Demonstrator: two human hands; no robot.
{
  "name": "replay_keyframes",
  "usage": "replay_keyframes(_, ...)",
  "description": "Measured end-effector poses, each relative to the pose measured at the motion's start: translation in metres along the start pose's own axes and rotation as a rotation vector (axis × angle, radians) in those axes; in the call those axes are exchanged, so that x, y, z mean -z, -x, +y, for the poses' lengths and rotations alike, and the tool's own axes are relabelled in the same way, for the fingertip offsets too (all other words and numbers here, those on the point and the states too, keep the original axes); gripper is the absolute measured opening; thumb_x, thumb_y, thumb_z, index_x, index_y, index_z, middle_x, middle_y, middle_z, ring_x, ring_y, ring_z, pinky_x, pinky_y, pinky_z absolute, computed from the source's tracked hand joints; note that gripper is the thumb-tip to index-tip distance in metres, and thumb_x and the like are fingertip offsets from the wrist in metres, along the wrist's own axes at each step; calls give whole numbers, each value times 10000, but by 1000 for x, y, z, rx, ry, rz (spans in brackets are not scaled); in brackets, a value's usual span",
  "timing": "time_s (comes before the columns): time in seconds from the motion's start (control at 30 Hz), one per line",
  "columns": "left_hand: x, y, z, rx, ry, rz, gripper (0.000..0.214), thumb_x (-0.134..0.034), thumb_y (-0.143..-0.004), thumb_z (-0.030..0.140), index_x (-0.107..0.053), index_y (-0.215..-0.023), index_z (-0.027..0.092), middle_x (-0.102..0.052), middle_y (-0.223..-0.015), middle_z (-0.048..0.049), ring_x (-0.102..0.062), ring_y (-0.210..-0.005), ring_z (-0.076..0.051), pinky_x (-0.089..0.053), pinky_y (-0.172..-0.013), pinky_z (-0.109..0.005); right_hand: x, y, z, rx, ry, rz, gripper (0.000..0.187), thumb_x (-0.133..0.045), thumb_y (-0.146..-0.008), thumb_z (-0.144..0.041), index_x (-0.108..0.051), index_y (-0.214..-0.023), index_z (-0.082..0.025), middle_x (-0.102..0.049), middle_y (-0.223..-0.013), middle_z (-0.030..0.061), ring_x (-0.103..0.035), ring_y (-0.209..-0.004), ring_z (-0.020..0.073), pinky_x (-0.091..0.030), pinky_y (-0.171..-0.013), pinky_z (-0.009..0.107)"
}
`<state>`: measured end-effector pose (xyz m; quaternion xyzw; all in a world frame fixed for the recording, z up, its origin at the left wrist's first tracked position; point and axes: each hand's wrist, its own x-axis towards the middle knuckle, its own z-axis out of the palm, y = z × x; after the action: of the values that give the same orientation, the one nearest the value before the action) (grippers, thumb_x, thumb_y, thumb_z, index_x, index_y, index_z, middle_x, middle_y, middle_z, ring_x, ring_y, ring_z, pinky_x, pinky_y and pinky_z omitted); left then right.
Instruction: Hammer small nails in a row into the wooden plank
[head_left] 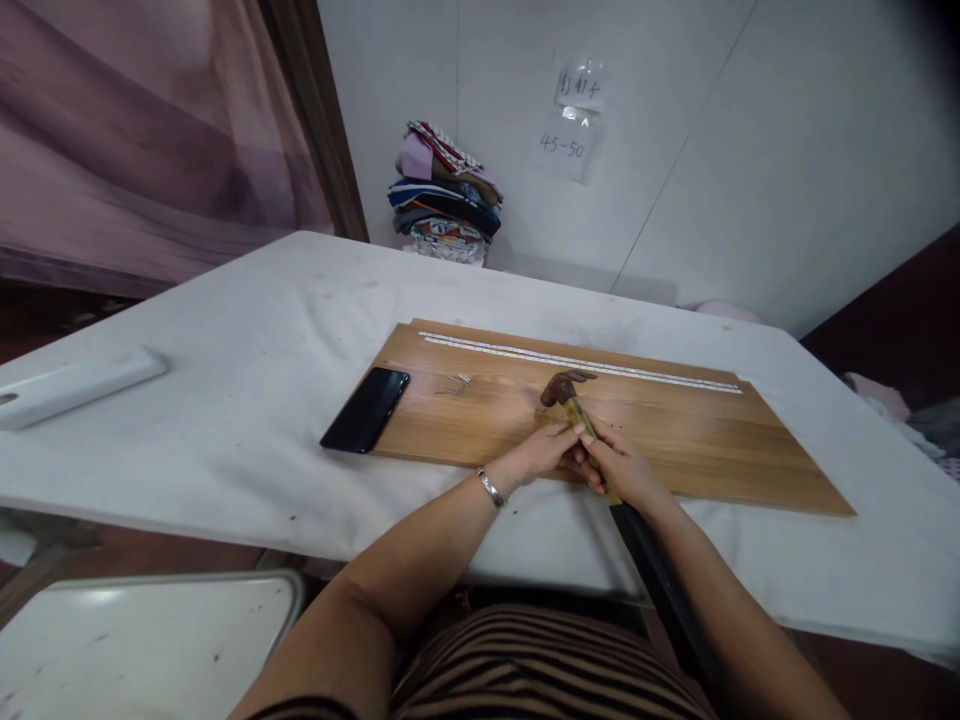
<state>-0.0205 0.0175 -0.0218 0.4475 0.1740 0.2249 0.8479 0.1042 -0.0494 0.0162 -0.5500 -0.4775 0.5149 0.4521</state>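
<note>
A claw hammer point(568, 388) with a rusty head and a yellow and black handle is tilted over the brown wooden board point(697, 435). My right hand point(628, 468) is closed round its handle, a short way below the head. My left hand point(551, 450) meets it there, fingers bent and closed against the handle; what they hold, if anything, is hidden. Under the hammer head lies a small wooden piece point(546, 417), partly covered by my left hand. Several loose nails point(459, 381) lie on the board to the left.
A black phone point(366, 410) rests across the board's left edge. Two pale strips point(577, 362) run along its far side. On the white-covered table point(270, 400) a white elongated object point(82, 385) lies far left. Folded cloths point(446, 195) are stacked by the wall. A white stool point(142, 650) stands lower left.
</note>
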Motion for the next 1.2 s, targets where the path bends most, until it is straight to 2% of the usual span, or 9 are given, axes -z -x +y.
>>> replay_keyframes(0.1, 0, 0, 0, 10, 10, 11, 546, -655, -680, 645, -478, -815, 146, -522, -644, 32, -623, -591, -141, -517, -729, -365, 0, -1, 2, -12, -3, -5, 334, -582, -782, -494, -503, -910, -197, -494, -642, -67, -392, -331, 32, -318, -286, 165)
replay_keyframes(0.47, 1, -1, -2, -4, 1, -4, 531, -641, -698, 638, -482, -801, 142, -522, -649, 30, -625, -592, -140, -522, -723, -367, 2, -1, 2, 7, 9, -22, 294, -555, -817, -472, -510, -924, -202, -492, -650, -66, -396, -343, 36, -327, -292, 168)
replay_keyframes(1.2, 1, -1, -2, 0, -2, 10, 539, -648, -684, 643, -484, -791, 141, -518, -642, 31, -620, -589, -132, -526, -708, -350, 1, 0, 1, -3, 19, -1, 312, -558, -798, -480, -526, -937, -203, -495, -645, -64, -392, -340, 38, -326, -290, 175)
